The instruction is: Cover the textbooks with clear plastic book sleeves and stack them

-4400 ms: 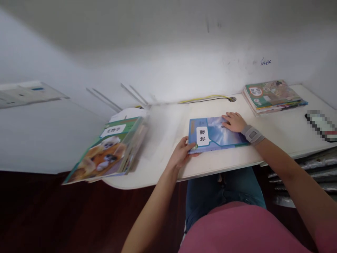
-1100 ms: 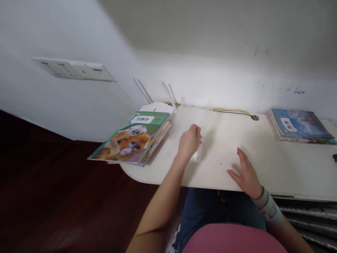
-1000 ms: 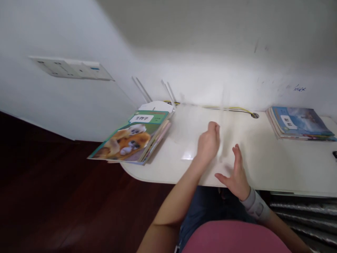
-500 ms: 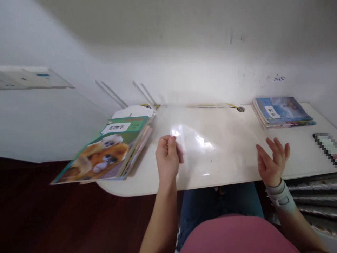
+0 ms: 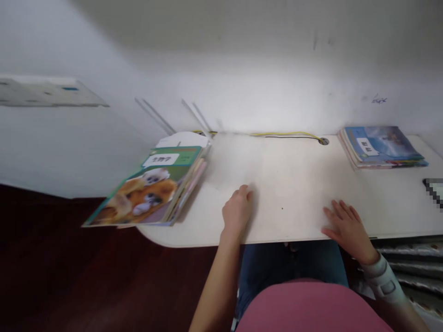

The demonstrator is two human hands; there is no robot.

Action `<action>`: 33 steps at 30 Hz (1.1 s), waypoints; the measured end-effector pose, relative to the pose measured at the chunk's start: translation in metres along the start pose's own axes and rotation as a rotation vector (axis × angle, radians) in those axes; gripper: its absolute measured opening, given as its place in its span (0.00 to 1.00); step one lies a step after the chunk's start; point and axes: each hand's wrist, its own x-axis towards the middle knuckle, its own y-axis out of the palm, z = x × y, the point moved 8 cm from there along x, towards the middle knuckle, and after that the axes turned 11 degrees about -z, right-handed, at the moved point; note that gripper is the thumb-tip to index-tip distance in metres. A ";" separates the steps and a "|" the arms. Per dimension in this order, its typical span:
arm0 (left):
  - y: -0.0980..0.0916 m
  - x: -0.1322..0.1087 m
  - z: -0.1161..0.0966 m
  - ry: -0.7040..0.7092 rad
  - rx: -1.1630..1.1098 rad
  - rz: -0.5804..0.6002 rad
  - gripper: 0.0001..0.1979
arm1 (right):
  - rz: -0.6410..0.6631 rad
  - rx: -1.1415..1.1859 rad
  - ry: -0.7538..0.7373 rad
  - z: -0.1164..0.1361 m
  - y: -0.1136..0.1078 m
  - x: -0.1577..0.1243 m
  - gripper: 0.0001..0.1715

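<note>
My left hand [image 5: 238,208] is closed low over the white table [image 5: 301,184], its fingers curled and thumb side turned inward. It holds the near left part of a clear plastic sheet [image 5: 235,157], which shows only as a faint haze on the tabletop; most of its edges cannot be made out. To the right, my right hand [image 5: 348,228] lies palm down near the table's front edge, fingers spread, with no object in its grasp. A wide grey band circles that wrist.
A stack of books [image 5: 145,189], a green one on top, overhangs the table's left end. Another stack of books [image 5: 382,145] lies at the back right, near a dark-edged device [image 5: 426,184]. A yellow cable [image 5: 287,133] runs along the wall to a hole.
The clear sheet, raised and shiny before, has come down towards the tabletop with my left hand. My right hand has dropped from the air onto the table, and the view has shifted slightly.
</note>
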 end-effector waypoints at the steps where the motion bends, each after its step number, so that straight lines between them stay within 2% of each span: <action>1: -0.007 0.002 0.000 0.023 -0.032 -0.038 0.20 | -0.025 0.002 -0.010 -0.002 -0.003 0.002 0.29; 5: -0.051 0.023 0.018 0.157 -0.108 -0.253 0.21 | -0.152 0.035 -0.045 -0.011 -0.013 0.017 0.27; 8: -0.079 0.043 0.058 0.130 0.020 -0.385 0.24 | -0.211 0.042 -0.046 -0.019 -0.012 0.031 0.26; 10: -0.085 0.056 0.093 0.010 0.134 -0.367 0.26 | -0.221 0.030 -0.034 -0.022 -0.007 0.038 0.27; 12: -0.080 0.063 0.126 -0.119 0.199 -0.274 0.29 | -0.207 0.020 -0.026 -0.023 0.002 0.041 0.28; 15: -0.065 0.061 0.153 -0.216 0.247 -0.121 0.36 | -0.172 0.010 -0.026 -0.024 0.016 0.039 0.30; 17: -0.060 0.054 0.156 -0.212 0.295 -0.084 0.38 | -0.151 0.000 -0.033 -0.025 0.024 0.036 0.31; 20: -0.060 0.038 0.150 -0.183 0.385 -0.102 0.35 | -0.130 -0.013 -0.038 -0.027 0.029 0.032 0.32; 24: -0.067 0.019 0.145 -0.164 0.460 -0.101 0.30 | -0.120 -0.019 -0.045 -0.028 0.029 0.032 0.33; 27: -0.074 0.018 0.145 -0.171 0.422 -0.038 0.26 | -0.111 -0.026 -0.044 -0.029 0.030 0.031 0.34; 30: -0.088 0.026 0.144 -0.205 0.391 -0.030 0.23 | -0.110 -0.017 -0.051 -0.030 0.031 0.031 0.33; 33: -0.113 0.031 0.140 -0.251 0.403 -0.115 0.24 | -0.111 -0.022 -0.063 -0.030 0.033 0.030 0.32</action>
